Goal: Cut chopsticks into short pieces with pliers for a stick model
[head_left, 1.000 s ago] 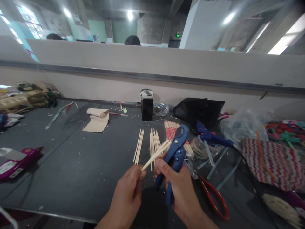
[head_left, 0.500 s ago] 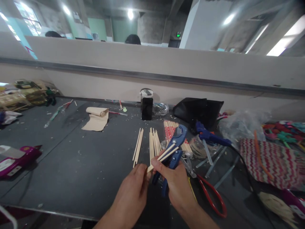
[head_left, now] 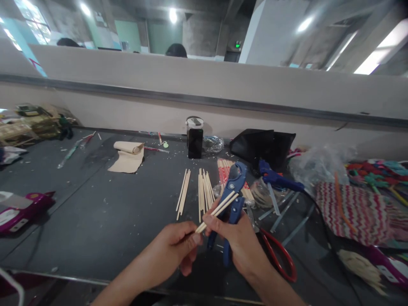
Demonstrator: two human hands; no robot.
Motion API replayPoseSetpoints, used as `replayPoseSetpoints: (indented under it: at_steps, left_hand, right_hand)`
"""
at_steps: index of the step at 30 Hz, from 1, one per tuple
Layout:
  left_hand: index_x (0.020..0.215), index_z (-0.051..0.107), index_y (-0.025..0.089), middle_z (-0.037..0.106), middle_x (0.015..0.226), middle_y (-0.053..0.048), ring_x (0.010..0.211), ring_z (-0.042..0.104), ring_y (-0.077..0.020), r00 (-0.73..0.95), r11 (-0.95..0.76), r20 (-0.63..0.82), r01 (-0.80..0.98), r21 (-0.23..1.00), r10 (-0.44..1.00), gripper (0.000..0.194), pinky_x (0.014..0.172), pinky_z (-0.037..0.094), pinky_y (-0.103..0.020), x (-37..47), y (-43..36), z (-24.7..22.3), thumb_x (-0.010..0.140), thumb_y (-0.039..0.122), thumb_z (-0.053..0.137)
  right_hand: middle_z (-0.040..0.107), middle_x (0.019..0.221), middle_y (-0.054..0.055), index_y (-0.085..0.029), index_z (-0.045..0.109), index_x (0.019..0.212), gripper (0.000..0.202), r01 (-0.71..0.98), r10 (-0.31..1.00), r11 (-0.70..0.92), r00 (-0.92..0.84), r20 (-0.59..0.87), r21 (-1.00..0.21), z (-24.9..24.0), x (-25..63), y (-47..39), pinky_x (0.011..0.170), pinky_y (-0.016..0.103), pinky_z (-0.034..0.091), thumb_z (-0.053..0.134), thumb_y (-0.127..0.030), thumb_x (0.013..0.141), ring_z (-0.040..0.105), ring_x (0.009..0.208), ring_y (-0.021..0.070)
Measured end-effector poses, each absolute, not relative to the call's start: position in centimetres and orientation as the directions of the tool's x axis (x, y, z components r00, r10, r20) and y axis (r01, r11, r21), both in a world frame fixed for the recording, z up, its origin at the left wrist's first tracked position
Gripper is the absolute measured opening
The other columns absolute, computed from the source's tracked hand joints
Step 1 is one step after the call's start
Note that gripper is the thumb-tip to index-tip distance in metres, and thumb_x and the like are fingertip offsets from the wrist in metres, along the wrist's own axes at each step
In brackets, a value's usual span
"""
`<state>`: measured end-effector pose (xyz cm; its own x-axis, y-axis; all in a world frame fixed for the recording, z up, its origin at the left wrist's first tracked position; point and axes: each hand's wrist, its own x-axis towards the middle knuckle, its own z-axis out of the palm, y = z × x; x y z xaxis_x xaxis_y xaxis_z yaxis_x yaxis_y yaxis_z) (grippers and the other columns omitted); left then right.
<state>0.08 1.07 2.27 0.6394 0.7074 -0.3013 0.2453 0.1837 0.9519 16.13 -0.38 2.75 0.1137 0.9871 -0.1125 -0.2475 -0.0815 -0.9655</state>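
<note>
My right hand (head_left: 238,237) pinches a few thin wooden sticks (head_left: 221,208) between thumb and finger. It also holds a blue pipe cutter (head_left: 233,186), whose handles hang down beside the palm. My left hand (head_left: 174,246) has its thumb and forefinger closed at the lower ends of the same sticks, its other fingers curled below. The sticks slant up to the right across the front of the cutter. On the dark table beyond lie a small group of sticks (head_left: 183,193) and a larger one (head_left: 205,187), partly behind my right hand.
Red-handled scissors (head_left: 282,259) lie right of my right hand. Behind are a stick packet (head_left: 223,170), a blue glue gun (head_left: 280,180) with a cord, and a black pouch (head_left: 255,144). A phone (head_left: 195,143), brown paper roll (head_left: 129,155) and purple tool (head_left: 24,212) are farther left.
My left hand has turned, its thumb now showing on top at the stick ends and its forearm lower left. My right hand keeps the sticks and the cutter, which stands slightly more upright.
</note>
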Motion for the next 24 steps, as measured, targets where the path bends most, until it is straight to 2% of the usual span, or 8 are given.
replayPoseSetpoints:
  at_steps: [2, 6, 8, 12, 16, 20, 24]
  left_hand:
    - [0.079, 0.047, 0.017, 0.042, 0.058, 0.007, 0.042, 0.038, -0.0060, 0.639, 0.230, -0.296, 0.187, 0.955, 0.710, 0.038, 0.042, 0.031, -0.020, 0.2, 1.1, 1.8, 0.083, 0.055, 0.045]
    - [0.077, 0.050, 0.016, 0.028, 0.053, 0.010, 0.044, 0.022, -0.0041, 0.642, 0.406, -0.334, 0.039, 0.913, 0.690, 0.037, 0.041, 0.017, -0.019, 0.5, 1.3, 1.9, 0.079, 0.053, 0.054]
    - [0.078, 0.051, 0.016, 0.031, 0.055, 0.008, 0.045, 0.022, -0.0039, 0.666, 0.495, -0.370, 0.001, 0.869, 0.648, 0.033, 0.043, 0.017, -0.020, 0.6, 1.6, 2.3, 0.080, 0.049, 0.055]
    - [0.077, 0.053, 0.015, 0.034, 0.057, 0.006, 0.044, 0.024, -0.0034, 0.701, 0.563, -0.360, -0.071, 0.824, 0.615, 0.025, 0.042, 0.018, -0.019, 0.8, 2.4, 2.8, 0.083, 0.039, 0.055]
    - [0.074, 0.053, 0.014, 0.035, 0.055, 0.006, 0.042, 0.027, -0.0030, 0.683, 0.619, -0.329, -0.229, 0.751, 0.652, 0.020, 0.040, 0.023, -0.016, 1.1, 3.7, 2.5, 0.083, 0.031, 0.056]
    - [0.074, 0.055, 0.012, 0.038, 0.058, 0.004, 0.044, 0.035, -0.0039, 0.517, 0.552, -0.283, -0.496, 0.671, 0.808, 0.016, 0.043, 0.035, -0.016, 1.4, 5.1, 2.2, 0.086, 0.019, 0.050]
    - [0.075, 0.055, 0.010, 0.039, 0.060, 0.003, 0.049, 0.041, -0.0049, 0.379, 0.504, -0.333, -0.661, 0.555, 0.864, 0.018, 0.049, 0.043, -0.016, 2.1, 5.6, 2.2, 0.089, 0.013, 0.043]
  right_hand:
    - [0.059, 0.056, -0.004, -0.017, 0.057, 0.076, 0.024, -0.233, 0.987, -0.095, 0.107, -0.123, -0.968, 2.9, 16.2, -0.3, 0.051, 0.023, 0.044, 0.076, -0.027, 0.065, 0.054, 0.051, 0.0118]
    - [0.058, 0.054, -0.003, -0.016, 0.060, 0.072, 0.019, -0.199, 0.989, -0.103, 0.083, -0.122, -0.974, 3.0, 16.5, 0.2, 0.049, 0.024, 0.043, 0.073, -0.029, 0.068, 0.053, 0.049, 0.0125]
    - [0.059, 0.055, -0.002, -0.015, 0.061, 0.070, 0.019, -0.175, 0.990, -0.116, 0.056, -0.128, -0.978, 3.0, 16.7, 0.6, 0.050, 0.025, 0.043, 0.072, -0.030, 0.069, 0.054, 0.049, 0.0124]
    - [0.058, 0.053, -0.002, -0.015, 0.060, 0.068, 0.024, -0.203, 0.982, -0.179, 0.016, -0.186, -0.963, 3.1, 17.1, 1.8, 0.047, 0.025, 0.042, 0.074, -0.034, 0.065, 0.053, 0.048, 0.0129]
    - [0.060, 0.060, -0.001, -0.016, 0.059, 0.080, 0.031, -0.231, 0.984, -0.149, 0.063, -0.167, -0.961, 3.1, 17.7, 2.8, 0.053, 0.026, 0.045, 0.072, -0.041, 0.068, 0.056, 0.056, 0.0144]
    - [0.061, 0.070, -0.001, -0.017, 0.057, 0.087, 0.036, -0.003, 0.973, -0.026, 0.228, -0.026, -1.000, 2.5, 17.7, 1.9, 0.064, 0.028, 0.047, 0.076, -0.037, 0.063, 0.057, 0.063, 0.0142]
    - [0.060, 0.078, -0.002, -0.020, 0.054, 0.092, 0.043, 0.142, 0.967, 0.071, 0.234, 0.103, -0.987, 1.0, 16.6, 0.0, 0.069, 0.028, 0.049, 0.079, -0.031, 0.059, 0.057, 0.067, 0.0136]
